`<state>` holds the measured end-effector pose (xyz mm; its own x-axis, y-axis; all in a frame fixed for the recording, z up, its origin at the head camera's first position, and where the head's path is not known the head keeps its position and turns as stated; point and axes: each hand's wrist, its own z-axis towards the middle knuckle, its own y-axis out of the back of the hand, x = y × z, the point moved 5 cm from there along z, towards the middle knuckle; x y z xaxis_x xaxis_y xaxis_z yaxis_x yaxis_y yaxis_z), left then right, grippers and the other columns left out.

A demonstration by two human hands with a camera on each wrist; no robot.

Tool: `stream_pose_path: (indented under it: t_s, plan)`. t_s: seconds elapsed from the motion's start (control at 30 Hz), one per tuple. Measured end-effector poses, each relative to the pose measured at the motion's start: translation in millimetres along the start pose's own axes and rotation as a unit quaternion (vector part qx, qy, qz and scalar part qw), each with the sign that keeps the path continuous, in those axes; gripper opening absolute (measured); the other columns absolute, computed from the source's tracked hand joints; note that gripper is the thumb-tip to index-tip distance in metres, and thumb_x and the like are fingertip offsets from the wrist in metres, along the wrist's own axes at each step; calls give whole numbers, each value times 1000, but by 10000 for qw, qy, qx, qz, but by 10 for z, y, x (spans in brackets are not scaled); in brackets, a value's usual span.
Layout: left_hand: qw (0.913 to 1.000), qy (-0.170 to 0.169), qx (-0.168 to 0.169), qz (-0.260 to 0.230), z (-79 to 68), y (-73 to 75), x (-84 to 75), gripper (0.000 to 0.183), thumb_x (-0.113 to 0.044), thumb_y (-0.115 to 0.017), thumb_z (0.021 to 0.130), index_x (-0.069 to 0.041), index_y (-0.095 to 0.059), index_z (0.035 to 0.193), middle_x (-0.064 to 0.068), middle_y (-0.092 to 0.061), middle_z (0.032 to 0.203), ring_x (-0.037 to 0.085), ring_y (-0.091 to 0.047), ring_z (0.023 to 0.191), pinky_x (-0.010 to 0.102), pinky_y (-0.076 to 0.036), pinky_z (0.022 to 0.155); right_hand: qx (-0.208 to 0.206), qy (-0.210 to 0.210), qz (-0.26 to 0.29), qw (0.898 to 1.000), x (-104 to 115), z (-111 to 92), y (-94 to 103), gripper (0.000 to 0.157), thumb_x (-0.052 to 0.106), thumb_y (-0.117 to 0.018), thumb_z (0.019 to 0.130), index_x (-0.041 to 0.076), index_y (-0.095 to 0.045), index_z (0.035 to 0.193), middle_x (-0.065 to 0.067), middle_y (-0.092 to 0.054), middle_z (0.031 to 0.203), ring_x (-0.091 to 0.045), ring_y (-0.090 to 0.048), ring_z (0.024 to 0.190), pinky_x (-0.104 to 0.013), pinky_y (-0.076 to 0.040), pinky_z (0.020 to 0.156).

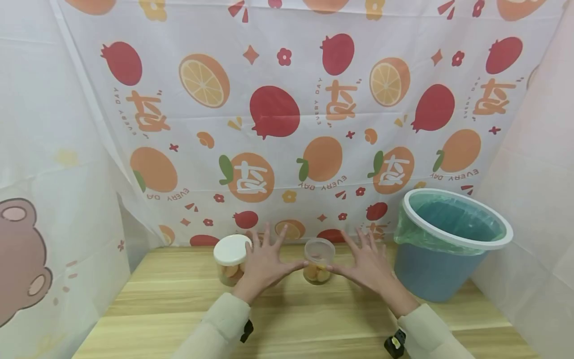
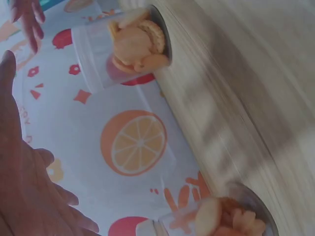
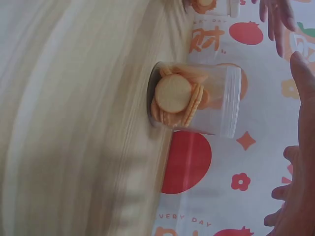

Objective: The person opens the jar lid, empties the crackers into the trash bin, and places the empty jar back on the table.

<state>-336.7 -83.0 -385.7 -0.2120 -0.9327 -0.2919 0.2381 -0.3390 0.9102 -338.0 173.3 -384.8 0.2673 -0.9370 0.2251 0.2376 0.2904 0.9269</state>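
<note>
A clear jar (image 1: 316, 274) with several round biscuits in its lower part stands upright on the table, between the two hands. Its top looks see-through; whether a lid covers it I cannot tell. My left hand (image 1: 269, 262) spreads its fingers, thumb pointing at the jar from the left. Opposite it, my right hand (image 1: 368, 267) is spread too, its thumb close to the jar's other side. Neither hand holds anything. Just left of my left hand stands a second biscuit jar (image 1: 228, 274) with a white lid (image 1: 230, 249), partly behind the fingers.
At the right stands a blue-grey bin (image 1: 437, 274) with a green liner bag. A fruit-printed cloth (image 1: 278, 109) hangs behind the wood-grain table (image 1: 314, 324), and pale cloths (image 1: 36, 124) hang at both sides.
</note>
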Motion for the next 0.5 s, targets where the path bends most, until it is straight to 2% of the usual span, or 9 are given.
stream_pose_path:
  t_s: [0.17, 0.5]
  plan:
    - [9997, -74, -144, -166, -24, -14, -68, 110, -87, -60, 72, -30, -27, 161, 24, -17, 168, 60, -11, 150, 74, -18, 117, -168, 47, 135, 9998, -37, -116, 33, 102, 81, -65, 75, 30, -34, 159, -19, -25, 167, -54, -14, 152, -82, -20, 109]
    - [9972, -1, -31, -748, -110, -40, -204, 108, -85, -59, 76, -32, -22, 162, 17, -7, 171, 53, -5, 153, 72, -17, 119, -654, 98, 186, 9976, -119, -346, 109, 98, 78, -67, 77, 33, -35, 158, -18, -29, 165, -50, -21, 151, -77, -24, 113]
